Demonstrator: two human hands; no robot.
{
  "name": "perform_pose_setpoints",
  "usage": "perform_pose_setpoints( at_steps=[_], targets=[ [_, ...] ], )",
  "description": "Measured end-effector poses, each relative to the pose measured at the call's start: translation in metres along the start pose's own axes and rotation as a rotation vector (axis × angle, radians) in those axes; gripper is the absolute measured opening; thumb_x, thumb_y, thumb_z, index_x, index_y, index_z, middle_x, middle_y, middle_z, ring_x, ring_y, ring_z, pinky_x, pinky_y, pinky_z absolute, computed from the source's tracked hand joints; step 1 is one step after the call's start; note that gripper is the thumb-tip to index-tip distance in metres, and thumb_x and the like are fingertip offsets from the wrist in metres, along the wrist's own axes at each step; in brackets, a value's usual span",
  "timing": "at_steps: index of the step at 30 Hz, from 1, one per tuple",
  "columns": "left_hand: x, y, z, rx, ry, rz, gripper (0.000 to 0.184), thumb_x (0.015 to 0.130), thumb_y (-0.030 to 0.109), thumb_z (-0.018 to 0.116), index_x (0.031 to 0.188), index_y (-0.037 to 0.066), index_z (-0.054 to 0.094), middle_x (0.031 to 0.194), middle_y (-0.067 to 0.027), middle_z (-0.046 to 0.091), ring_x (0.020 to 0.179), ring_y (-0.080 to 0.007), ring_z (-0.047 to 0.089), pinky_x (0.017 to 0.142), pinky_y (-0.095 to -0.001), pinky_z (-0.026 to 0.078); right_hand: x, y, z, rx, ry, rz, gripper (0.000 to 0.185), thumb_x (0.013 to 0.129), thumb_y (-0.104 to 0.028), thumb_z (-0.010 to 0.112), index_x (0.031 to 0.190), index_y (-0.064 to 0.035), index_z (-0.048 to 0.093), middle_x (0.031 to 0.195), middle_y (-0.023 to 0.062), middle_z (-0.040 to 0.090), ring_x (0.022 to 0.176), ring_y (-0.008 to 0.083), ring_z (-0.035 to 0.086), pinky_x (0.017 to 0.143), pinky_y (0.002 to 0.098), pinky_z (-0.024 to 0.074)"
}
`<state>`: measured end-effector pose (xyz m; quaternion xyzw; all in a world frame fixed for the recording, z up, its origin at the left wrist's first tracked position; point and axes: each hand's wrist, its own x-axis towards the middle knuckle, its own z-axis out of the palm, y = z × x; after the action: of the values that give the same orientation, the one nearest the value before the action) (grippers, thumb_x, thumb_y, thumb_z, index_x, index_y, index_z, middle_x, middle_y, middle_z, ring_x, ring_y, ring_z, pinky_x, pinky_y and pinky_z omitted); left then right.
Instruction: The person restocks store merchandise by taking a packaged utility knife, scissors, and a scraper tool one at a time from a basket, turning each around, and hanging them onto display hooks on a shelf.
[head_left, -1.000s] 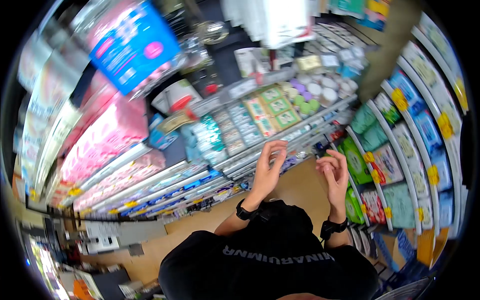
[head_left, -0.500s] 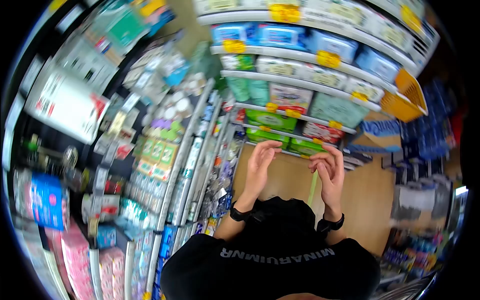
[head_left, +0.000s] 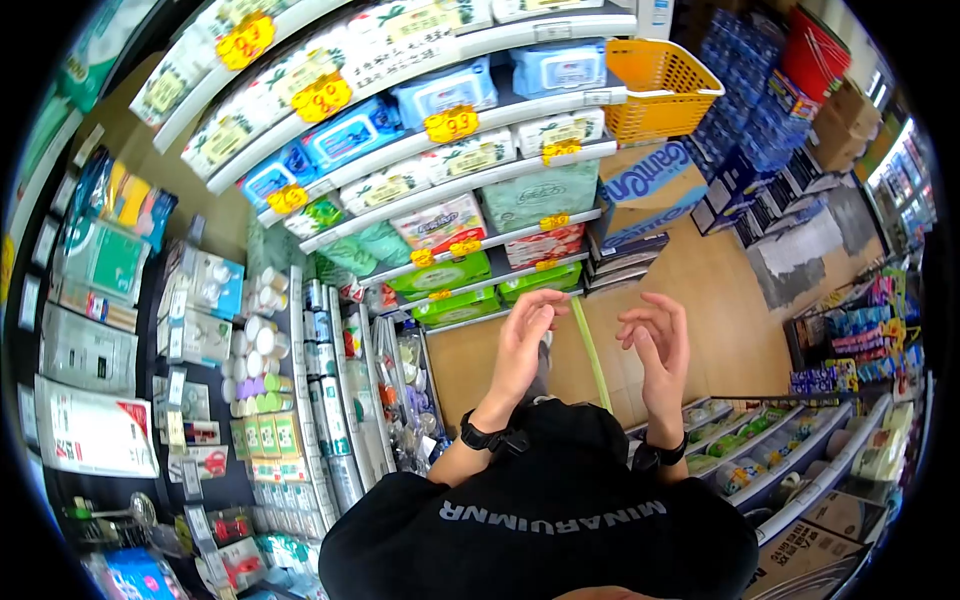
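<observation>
My left hand (head_left: 521,345) is raised in front of my chest, its fingers bent and apart, holding nothing. To its right, my right hand (head_left: 660,345) hovers at about the same height, fingers loosely curved and spread, also empty. The two hands do not touch each other. Each wrist wears a black band or watch. Beyond my left hand, green packs (head_left: 455,306) lie on the bottom shelf. A yellow-green line (head_left: 590,355) on the floor shows between the hands.
Shelves of wipes and tissue packs (head_left: 445,97) stand ahead. A yellow basket (head_left: 655,105) sits above a cardboard box (head_left: 650,190). Racks of small goods (head_left: 262,345) line the left. Another shelf (head_left: 770,450) is at the lower right, with stacked water bottles (head_left: 745,90) farther back.
The view has turned to the right, so the tissue shelves have swung from the right side to straight ahead. Both hands stay raised and empty in nearly the same pose.
</observation>
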<state>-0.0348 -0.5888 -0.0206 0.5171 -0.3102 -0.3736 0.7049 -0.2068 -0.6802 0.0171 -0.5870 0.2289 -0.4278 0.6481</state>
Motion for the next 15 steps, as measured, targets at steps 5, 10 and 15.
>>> perform_pose_setpoints(
  at_steps=[5, 10, 15],
  targets=[
    [0.025, -0.011, 0.019, -0.015, -0.098, -0.028, 0.030, 0.102, 0.025, 0.051, 0.122, 0.004, 0.058, 0.124, -0.0094, 0.064, 0.110, -0.0184, 0.061, 0.092, -0.0320, 0.044, 0.006, 0.001, -0.022, 0.000, 0.079, -0.024, 0.036, 0.098, -0.004, 0.054, 0.133, 0.0000, 0.044, 0.108, 0.0127, 0.063, 0.089, 0.0145, 0.060, 0.080, 0.0275, 0.0462],
    [0.070, -0.020, 0.043, -0.033, -0.199, -0.054, 0.029, 0.102, 0.024, 0.051, 0.123, 0.004, 0.057, 0.125, -0.0089, 0.063, 0.110, -0.0179, 0.060, 0.092, -0.0310, 0.043, 0.028, -0.004, -0.043, -0.019, 0.152, -0.052, 0.035, 0.098, -0.004, 0.053, 0.132, 0.0009, 0.045, 0.107, 0.0132, 0.064, 0.088, 0.0150, 0.059, 0.079, 0.0281, 0.0463],
    [0.118, -0.028, 0.073, -0.058, -0.265, -0.054, 0.031, 0.102, 0.023, 0.052, 0.125, 0.004, 0.056, 0.126, -0.0084, 0.061, 0.110, -0.0174, 0.060, 0.091, -0.0301, 0.043, 0.067, -0.002, -0.074, -0.053, 0.193, -0.081, 0.033, 0.098, -0.005, 0.054, 0.130, 0.0017, 0.046, 0.106, 0.0134, 0.064, 0.086, 0.0153, 0.059, 0.077, 0.0288, 0.0466]
  ],
)
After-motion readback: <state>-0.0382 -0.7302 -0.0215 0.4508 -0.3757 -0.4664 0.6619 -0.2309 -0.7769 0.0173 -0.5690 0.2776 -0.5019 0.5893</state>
